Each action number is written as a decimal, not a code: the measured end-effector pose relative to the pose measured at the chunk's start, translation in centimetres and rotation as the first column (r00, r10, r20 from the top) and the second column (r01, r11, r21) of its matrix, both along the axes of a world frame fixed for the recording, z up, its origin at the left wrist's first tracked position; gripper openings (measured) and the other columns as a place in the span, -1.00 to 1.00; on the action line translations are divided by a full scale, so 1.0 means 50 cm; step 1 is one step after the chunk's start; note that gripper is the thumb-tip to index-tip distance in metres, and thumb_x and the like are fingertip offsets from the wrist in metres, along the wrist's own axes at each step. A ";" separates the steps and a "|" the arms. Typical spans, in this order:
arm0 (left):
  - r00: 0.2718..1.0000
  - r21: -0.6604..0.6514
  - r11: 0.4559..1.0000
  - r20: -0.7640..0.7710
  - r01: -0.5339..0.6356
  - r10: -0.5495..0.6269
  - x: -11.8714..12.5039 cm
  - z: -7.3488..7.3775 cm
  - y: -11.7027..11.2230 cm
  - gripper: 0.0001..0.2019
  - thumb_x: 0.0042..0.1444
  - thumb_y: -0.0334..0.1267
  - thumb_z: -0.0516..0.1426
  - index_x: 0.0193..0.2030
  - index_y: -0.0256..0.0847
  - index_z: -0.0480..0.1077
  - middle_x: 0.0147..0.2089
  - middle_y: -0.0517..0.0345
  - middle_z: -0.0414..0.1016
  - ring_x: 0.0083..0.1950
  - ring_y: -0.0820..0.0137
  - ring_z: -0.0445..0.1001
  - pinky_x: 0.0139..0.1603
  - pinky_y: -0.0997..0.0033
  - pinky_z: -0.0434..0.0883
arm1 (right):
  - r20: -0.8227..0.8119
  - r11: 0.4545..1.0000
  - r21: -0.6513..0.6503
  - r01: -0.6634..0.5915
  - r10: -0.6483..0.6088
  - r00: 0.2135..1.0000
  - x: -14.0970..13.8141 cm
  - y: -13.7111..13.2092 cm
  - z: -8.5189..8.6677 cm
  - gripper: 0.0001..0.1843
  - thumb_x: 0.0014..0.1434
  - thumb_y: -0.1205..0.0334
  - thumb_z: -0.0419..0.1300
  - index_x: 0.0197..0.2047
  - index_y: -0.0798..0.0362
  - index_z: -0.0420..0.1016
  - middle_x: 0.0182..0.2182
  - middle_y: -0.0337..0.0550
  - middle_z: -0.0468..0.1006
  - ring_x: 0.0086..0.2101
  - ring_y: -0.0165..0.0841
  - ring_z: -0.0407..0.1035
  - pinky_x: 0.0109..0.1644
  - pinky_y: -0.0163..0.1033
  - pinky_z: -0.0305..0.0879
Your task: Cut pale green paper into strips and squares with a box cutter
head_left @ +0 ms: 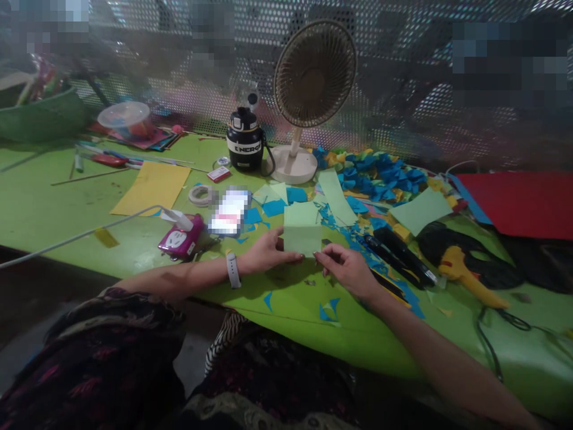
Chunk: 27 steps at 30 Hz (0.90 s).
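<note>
Between my hands, just above the green table (277, 307), is a piece of pale green paper (303, 230) with a crease across it. My left hand (271, 249) grips its left side, thumb lying along the lower edge; a white watch band circles that wrist. The fingertips of my right hand (342, 263) pinch the paper's lower right corner. Blue paper scraps (330, 309) lie on the table in front of me. A black stapler (398, 257) rests to the right of my right hand.
A fan (316, 74) and a black jug (245, 143) stand at the back, near a heap of blue paper pieces (380, 176). Leftward are a phone (230, 212), tape roll (201, 195), purple power socket (181, 237) with a cable, and yellow paper (154, 186). A yellow glue gun (470, 278) lies right.
</note>
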<state>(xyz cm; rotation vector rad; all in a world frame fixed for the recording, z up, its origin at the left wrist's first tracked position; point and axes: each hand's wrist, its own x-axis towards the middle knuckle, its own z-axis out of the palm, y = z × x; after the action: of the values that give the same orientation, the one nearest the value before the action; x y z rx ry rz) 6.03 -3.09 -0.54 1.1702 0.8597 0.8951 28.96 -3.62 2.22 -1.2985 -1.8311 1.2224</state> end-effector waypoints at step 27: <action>0.615 0.580 0.556 -0.775 0.596 0.148 -0.045 -0.030 0.028 -0.61 0.45 -0.21 0.05 0.30 -0.31 0.41 0.45 -0.28 0.30 0.44 0.04 0.36 0.47 -0.05 0.26 | 0.865 0.918 0.284 -0.277 -0.121 0.488 0.159 0.025 0.054 -0.65 0.24 -0.10 0.25 -0.09 -0.01 0.55 -0.09 0.03 0.62 -0.13 -0.06 0.53 -0.33 -0.16 0.31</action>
<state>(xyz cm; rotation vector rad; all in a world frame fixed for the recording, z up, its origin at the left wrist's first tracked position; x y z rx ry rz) 3.79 -1.68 -2.05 2.5889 0.8947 0.4783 36.93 -2.38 4.91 -1.7608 -2.6701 0.0556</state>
